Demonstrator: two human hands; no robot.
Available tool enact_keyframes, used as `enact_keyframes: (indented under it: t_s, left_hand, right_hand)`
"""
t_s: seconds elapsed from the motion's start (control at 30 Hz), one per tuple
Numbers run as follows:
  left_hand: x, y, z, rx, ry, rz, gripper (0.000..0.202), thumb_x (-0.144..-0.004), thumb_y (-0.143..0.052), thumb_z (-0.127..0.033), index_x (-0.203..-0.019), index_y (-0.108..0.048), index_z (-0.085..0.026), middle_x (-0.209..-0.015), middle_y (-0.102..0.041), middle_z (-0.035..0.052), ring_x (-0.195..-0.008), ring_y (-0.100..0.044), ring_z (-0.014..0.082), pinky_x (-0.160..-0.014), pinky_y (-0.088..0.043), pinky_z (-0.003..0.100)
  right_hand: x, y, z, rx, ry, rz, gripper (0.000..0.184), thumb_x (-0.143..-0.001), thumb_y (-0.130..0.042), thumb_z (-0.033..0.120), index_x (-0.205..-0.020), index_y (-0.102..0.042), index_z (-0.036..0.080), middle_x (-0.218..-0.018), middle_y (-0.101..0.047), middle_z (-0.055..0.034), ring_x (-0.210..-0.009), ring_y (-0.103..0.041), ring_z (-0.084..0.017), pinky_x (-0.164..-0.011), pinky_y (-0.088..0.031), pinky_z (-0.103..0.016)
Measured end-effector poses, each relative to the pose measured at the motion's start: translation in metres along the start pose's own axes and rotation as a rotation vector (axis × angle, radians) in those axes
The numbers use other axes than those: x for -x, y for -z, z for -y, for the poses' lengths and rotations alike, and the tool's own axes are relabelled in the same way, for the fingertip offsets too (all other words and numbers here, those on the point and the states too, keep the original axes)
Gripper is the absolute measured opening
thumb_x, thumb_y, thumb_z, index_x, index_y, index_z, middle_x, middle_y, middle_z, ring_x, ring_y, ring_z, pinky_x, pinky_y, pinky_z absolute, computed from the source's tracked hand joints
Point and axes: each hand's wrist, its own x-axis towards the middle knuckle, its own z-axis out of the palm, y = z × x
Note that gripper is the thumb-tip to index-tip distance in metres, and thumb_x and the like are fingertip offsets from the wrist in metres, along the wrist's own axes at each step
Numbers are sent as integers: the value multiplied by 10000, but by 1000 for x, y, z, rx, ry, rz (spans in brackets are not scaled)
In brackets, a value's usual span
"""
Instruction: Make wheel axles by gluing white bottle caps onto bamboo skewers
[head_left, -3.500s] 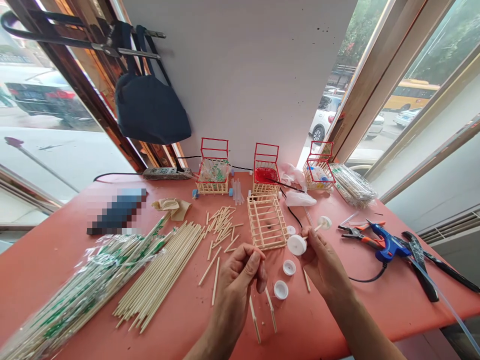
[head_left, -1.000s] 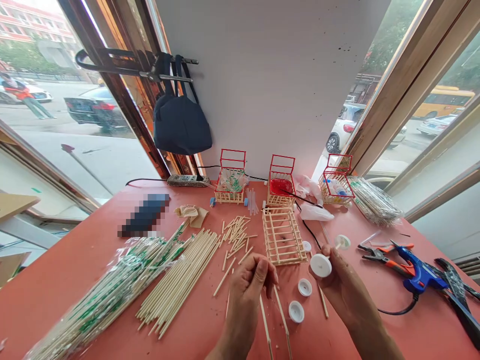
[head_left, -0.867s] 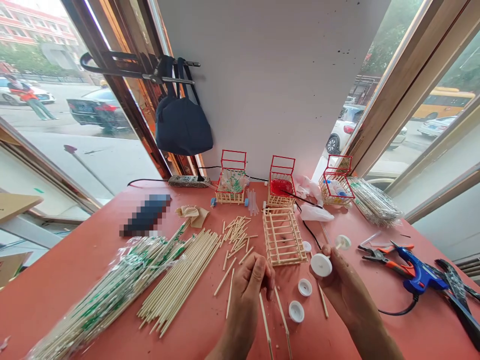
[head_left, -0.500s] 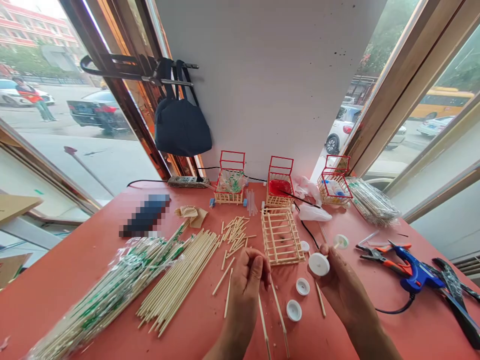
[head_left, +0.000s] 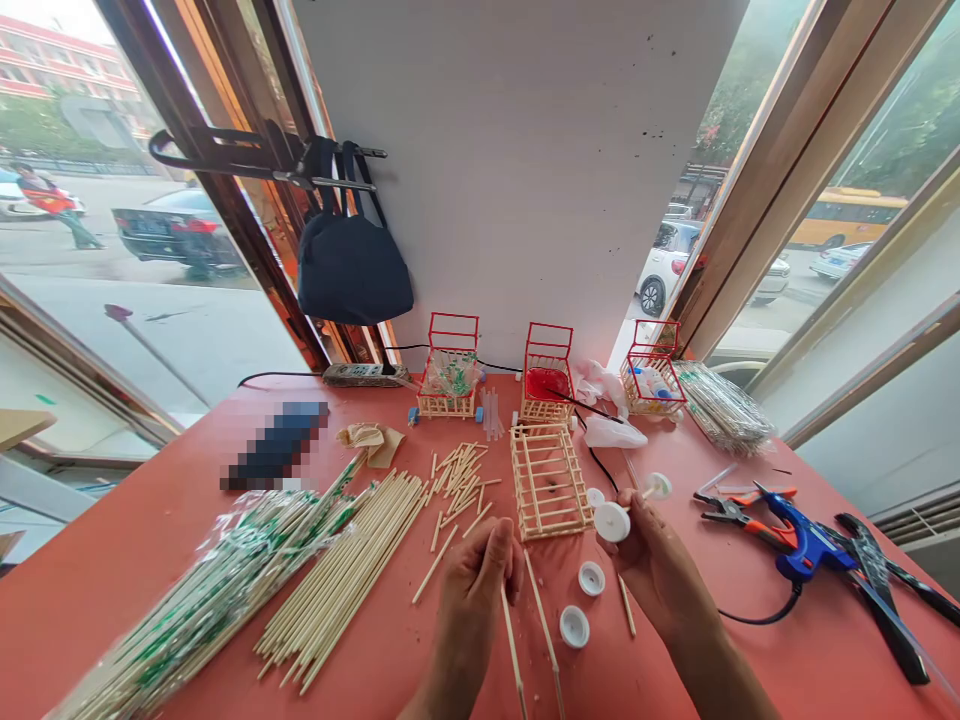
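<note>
My right hand (head_left: 654,553) pinches a short stick with a white bottle cap (head_left: 612,522) at its near end and another round white cap (head_left: 657,486) at the far end. My left hand (head_left: 484,570) is closed, thumb over curled fingers; what it holds, if anything, is hidden. Past both hands lies a slatted stick frame (head_left: 550,480). On the table between the hands are two upturned bottle caps, one (head_left: 592,578) farther off and one (head_left: 574,627) closer. Two long jointed sticks (head_left: 541,610) run toward me beside my left hand.
Left are a bundle of long sticks (head_left: 345,575), a plastic-wrapped stick bundle (head_left: 217,590) and cut short sticks (head_left: 459,480). Red-topped stick carts (head_left: 448,400) line the wall. Pliers (head_left: 724,510) and a blue glue gun (head_left: 814,545) with its cord lie right.
The whole view has shifted slightly, so things sit a little farther left and lower. Both hands keep nearly the same pose, and the capped stick stays in my right hand.
</note>
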Motion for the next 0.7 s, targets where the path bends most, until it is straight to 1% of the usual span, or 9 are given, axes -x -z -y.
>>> enact_keyframes:
  t_s: [0.07, 0.13, 0.2, 0.27, 0.33, 0.4, 0.47, 0.6, 0.7]
  left_hand:
    - [-1, 0, -2, -16, -31, -45, 544, -983, -550, -582, -596, -491, -206, -567, -481, -28, -504, -444, 121, -529, -398, 248]
    - [-2, 1, -3, -24, -78, -104, 409, -992, -568, -504, -710, -574, -208, -664, -562, -12, -549, -500, 135, -561, -438, 253]
    - [-2, 4, -3, -76, -159, -151, 211, -978, -604, -376, -843, -647, -220, -856, -658, 31, -715, -609, 171, -677, -503, 276]
    - [0, 6, -3, -173, -254, -157, 143, -940, -623, -252, -814, -683, -224, -1048, -682, 72, -970, -651, 226, -845, -520, 322]
    - [2, 7, -3, -218, -308, -137, 239, -924, -609, -200, -691, -662, -214, -1113, -681, 86, -1103, -632, 261, -923, -507, 347]
    - [4, 6, -3, -173, -289, -121, 201, -942, -602, -225, -766, -699, -219, -1090, -694, 90, -1069, -651, 258, -898, -530, 346]
    - [5, 4, -2, -109, -234, -81, 117, -948, -638, -276, -960, -742, -225, -1067, -703, 88, -976, -680, 238, -854, -563, 339]
    - [2, -1, 0, -5, -111, 88, 215, -912, -728, -339, -1088, -767, -222, -1023, -698, 79, -782, -697, 190, -722, -601, 311]
    - [2, -3, 0, -6, -126, 142, 343, -859, -801, -332, -1193, -764, -265, -1033, -696, 75, -792, -703, 190, -718, -607, 300]
  right_hand:
    - [0, -2, -1, -2, -11, -10, 414, -576, -997, 476, -739, -721, 214, -702, -625, 39, -609, -516, -105, -531, -441, -220]
    - [1, -3, -2, -13, -24, -16, 421, -569, -1000, 471, -732, -716, 206, -686, -619, 41, -595, -503, -100, -523, -431, -216]
    - [1, -3, -2, -27, -33, -13, 419, -565, -1005, 460, -729, -718, 201, -669, -617, 41, -595, -501, -99, -529, -429, -211]
    - [1, -2, -3, -27, -34, -5, 410, -582, -998, 459, -737, -721, 200, -663, -613, 39, -598, -502, -103, -534, -430, -214]
    - [1, -1, -5, -5, -20, -4, 402, -612, -980, 476, -740, -714, 204, -679, -615, 35, -599, -503, -108, -535, -431, -222]
    - [1, -1, -6, 24, -10, -4, 404, -626, -967, 498, -743, -709, 209, -683, -614, 35, -599, -508, -113, -546, -437, -232]
    - [2, -2, -8, 44, -10, 0, 421, -613, -967, 518, -740, -709, 212, -658, -609, 36, -598, -515, -118, -559, -441, -235]
    - [6, -6, -11, 70, -15, 15, 413, -626, -954, 534, -718, -717, 207, -623, -609, 29, -595, -522, -127, -569, -437, -241]
    - [9, -6, -15, 88, -15, 29, 389, -670, -930, 535, -717, -730, 205, -619, -609, 26, -600, -527, -128, -583, -437, -241]
